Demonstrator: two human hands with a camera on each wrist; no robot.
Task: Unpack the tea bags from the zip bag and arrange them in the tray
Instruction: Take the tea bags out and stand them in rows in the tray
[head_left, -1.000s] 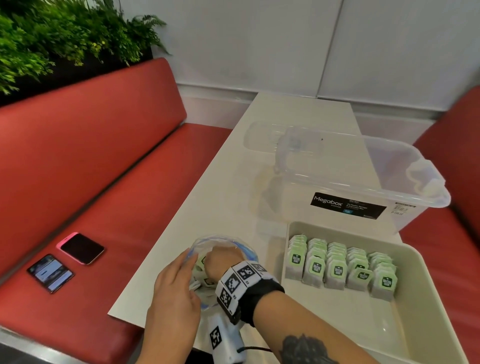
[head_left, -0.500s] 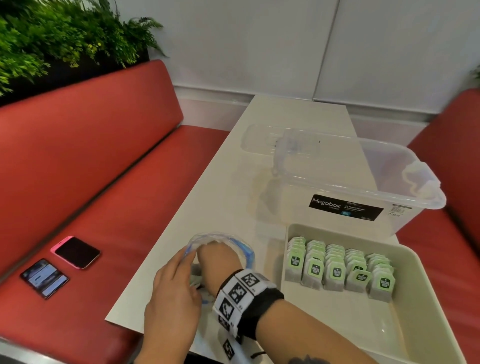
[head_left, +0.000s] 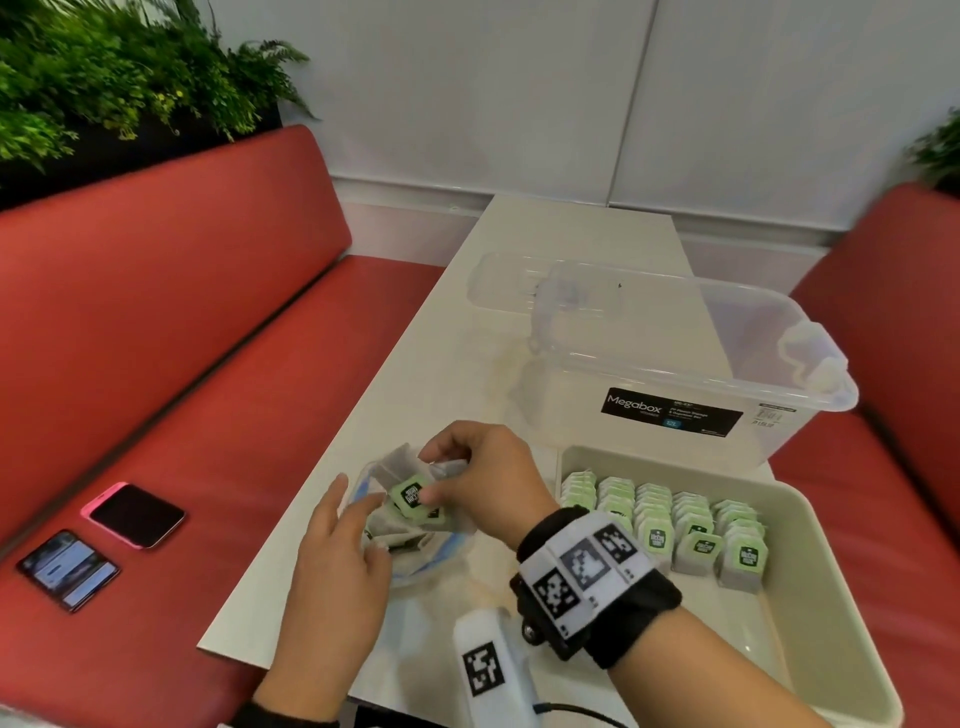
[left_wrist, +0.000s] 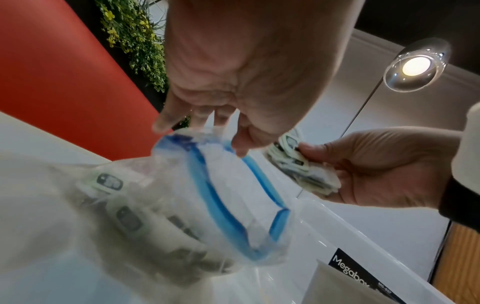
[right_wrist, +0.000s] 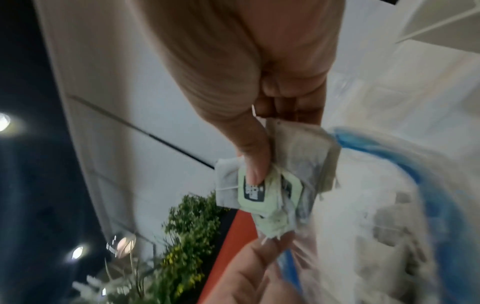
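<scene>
1. the right hand (head_left: 483, 483) grips a small bunch of tea bags (head_left: 415, 496), thumb pressed on a green tag and the fingers curled behind the bunch; it sits just above the mouth of the zip bag (head_left: 415, 551).
2. the left hand (head_left: 337, 561) holds the blue-edged rim of the zip bag between thumb and fingertips, keeping the mouth open; the left wrist view shows this pinch plainly.
3. more tea bags lie inside the zip bag, seen through the clear plastic, so the unpacking is not finished.
4. the zip bag rests on the white table (head_left: 415, 374), just left of the tray (head_left: 810, 597).
5. the tray already holds five neat rows of tea bags (head_left: 660, 519) standing against its far wall; the near part of the tray is bare.
6. step in hand, as i judge it: lifting a fresh bunch out of the zip bag, about to carry it to the tray.
7. the next move calls for a short swing to the right over the tray wall, then setting the bunch down upright next to the rows, tags facing the same way.
8. strings trail loose from the bunch, so one could snag on the zip bag rim or drag a stray tea bag out; the left hand would do well to hold the zip bag down.
9. a clear storage box (head_left: 691, 364) stands behind the tray, and two phones (head_left: 104, 540) lie on the red bench (head_left: 182, 364).
</scene>
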